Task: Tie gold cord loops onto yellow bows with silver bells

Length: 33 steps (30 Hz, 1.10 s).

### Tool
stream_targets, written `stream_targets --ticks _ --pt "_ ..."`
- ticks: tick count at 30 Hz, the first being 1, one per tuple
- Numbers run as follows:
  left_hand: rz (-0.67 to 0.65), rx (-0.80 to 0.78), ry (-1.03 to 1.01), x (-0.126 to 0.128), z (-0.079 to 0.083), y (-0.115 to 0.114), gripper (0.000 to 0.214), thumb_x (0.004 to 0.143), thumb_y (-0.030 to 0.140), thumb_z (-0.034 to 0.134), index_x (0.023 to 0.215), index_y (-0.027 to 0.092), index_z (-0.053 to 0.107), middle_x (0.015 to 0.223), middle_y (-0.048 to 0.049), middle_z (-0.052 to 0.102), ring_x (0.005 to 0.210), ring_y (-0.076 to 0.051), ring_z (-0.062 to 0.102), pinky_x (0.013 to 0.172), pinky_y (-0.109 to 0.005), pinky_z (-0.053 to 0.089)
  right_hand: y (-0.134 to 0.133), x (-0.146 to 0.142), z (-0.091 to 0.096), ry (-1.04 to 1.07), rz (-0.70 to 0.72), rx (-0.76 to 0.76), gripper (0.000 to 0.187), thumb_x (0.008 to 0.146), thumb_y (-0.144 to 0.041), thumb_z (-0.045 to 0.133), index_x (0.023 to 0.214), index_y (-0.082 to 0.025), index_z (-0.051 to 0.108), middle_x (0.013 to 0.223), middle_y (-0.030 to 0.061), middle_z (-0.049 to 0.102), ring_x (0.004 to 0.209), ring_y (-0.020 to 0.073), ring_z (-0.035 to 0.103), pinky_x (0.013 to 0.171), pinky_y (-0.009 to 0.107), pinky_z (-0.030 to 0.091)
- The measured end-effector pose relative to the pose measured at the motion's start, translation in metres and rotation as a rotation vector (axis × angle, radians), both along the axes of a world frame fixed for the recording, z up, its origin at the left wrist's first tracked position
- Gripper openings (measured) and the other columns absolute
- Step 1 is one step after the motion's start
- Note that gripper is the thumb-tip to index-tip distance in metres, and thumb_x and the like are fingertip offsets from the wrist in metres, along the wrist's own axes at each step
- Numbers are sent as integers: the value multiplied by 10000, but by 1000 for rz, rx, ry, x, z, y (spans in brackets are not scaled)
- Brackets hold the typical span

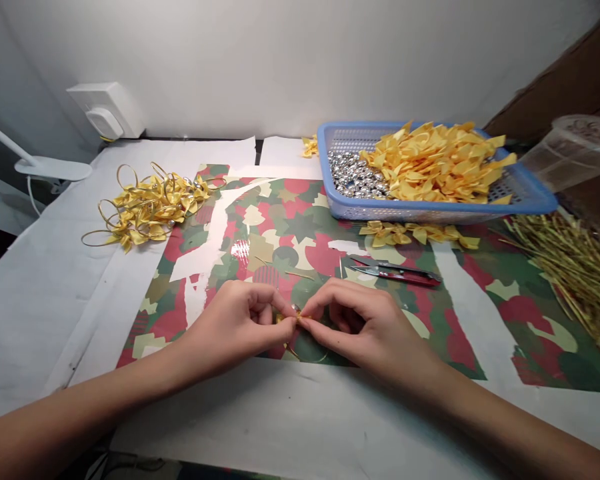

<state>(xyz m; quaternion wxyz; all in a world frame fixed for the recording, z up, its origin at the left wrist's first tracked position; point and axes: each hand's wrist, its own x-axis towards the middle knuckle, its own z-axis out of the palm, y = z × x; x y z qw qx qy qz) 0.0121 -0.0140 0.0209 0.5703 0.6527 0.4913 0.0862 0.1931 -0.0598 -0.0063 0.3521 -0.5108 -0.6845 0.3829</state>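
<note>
My left hand and my right hand meet fingertip to fingertip over the front of the patterned paper. Between them they pinch a small yellow ribbon bow with a silver bell at its middle, mostly covered by my fingers. A thin gold cord loop hangs below the pinch. Just beyond my right hand lie thread snips with dark blades and a red part. Short gold cord scraps rest on the paper past my fingers.
At the back right, a blue basket holds silver bells and yellow bows. More bows lie before it. Looped bows are heaped at left. Gold cords and a clear plastic container are at right; a white lamp base stands left.
</note>
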Motion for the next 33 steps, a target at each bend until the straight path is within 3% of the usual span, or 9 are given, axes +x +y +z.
stream_targets --ticks 10,25,33 --pt "-82 68 -45 -5 -4 2 118 706 128 560 731 135 676 409 116 331 408 -46 281 406 -155 246 -2 1 -2 -3 3 -54 89 836 -215 628 764 -199 678 662 -17 592 520 87 422 462 217 329" --pt "-368 564 -213 -17 -24 11 64 792 134 626 790 137 690 425 109 391 395 -33 287 376 -135 248 -2 5 -2 -12 28 7 89 830 -162 633 768 -196 687 660 -18 607 541 87 468 482 208 354" --pt "-376 623 -232 -14 -23 10 73 788 108 612 770 128 680 415 107 420 382 -34 295 364 -130 267 -2 6 -1 -3 43 23 104 836 -147 617 761 -196 670 685 -8 617 559 94 488 494 212 370"
